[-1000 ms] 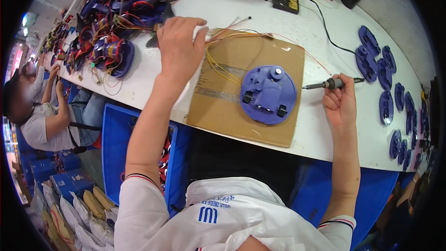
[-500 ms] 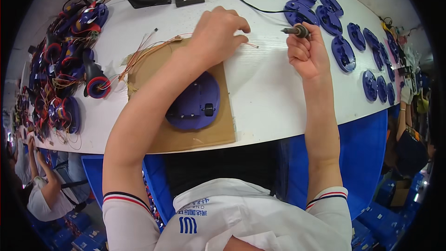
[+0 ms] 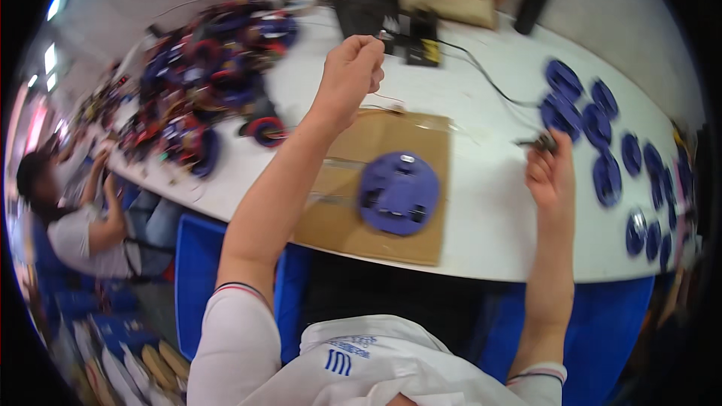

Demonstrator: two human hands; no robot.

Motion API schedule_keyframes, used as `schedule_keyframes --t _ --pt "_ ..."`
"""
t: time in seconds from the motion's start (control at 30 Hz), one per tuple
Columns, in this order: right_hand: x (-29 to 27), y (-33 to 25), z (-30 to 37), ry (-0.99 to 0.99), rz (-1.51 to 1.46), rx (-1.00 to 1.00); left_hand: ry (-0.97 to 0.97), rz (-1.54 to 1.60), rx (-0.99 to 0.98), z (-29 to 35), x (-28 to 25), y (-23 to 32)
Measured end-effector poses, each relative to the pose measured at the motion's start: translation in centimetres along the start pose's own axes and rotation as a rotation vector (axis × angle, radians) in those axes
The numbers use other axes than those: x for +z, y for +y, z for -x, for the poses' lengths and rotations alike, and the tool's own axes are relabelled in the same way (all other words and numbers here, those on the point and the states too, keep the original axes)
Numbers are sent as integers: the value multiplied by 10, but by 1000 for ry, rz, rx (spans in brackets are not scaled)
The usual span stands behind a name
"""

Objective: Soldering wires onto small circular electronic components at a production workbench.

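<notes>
My left hand (image 3: 352, 79) is raised over the far part of the table with its fingers closed. A small shiny bit shows at its fingertips, too blurred to name. A thin reddish wire (image 3: 388, 98) shows just below this hand. In my right hand (image 3: 547, 173) is a soldering iron (image 3: 538, 143), its tip pointing left and its dark cord running back across the table. Between my arms, a round purple plastic shell (image 3: 400, 199) with dark small parts lies on a brown cardboard sheet (image 3: 425, 248).
Several purple shells (image 3: 606, 178) lie at the right. A heap of wired purple and red parts (image 3: 203, 68) covers the left. At the back are a black fan-like box (image 3: 365, 11), a soldering stand (image 3: 423, 49) and a beige box (image 3: 444, 0). A person (image 3: 90, 218) sits at far left.
My view has swung, so the table appears shifted right and lower. My left hand has moved away from the cardboard toward the back, its fingers now closed. The right hand still holds the soldering iron.
</notes>
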State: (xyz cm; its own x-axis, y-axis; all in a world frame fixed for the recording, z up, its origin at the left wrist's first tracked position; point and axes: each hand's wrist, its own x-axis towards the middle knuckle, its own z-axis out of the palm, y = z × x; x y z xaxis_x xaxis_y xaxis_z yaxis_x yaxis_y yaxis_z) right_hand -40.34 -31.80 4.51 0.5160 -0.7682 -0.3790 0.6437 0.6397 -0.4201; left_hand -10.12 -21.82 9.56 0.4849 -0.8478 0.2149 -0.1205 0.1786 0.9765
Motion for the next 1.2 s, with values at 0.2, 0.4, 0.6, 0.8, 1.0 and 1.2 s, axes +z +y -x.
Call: schedule_keyframes --t 0.2,0.4,0.6,0.8,1.0,1.2 --pt "-31 -1 -22 -189 -7 178 571 497 129 33 -149 26" --pt "-34 1 -26 -164 -76 268 790 627 330 68 -242 30" --pt "-18 11 -16 -43 -31 190 856 680 361 87 -272 30" --pt "-19 14 -17 -61 -34 167 839 719 293 88 -253 26" --pt "-32 9 -24 -124 -24 195 647 776 221 89 -214 16" --pt "-17 18 -14 -85 -33 195 446 819 90 87 -162 12"
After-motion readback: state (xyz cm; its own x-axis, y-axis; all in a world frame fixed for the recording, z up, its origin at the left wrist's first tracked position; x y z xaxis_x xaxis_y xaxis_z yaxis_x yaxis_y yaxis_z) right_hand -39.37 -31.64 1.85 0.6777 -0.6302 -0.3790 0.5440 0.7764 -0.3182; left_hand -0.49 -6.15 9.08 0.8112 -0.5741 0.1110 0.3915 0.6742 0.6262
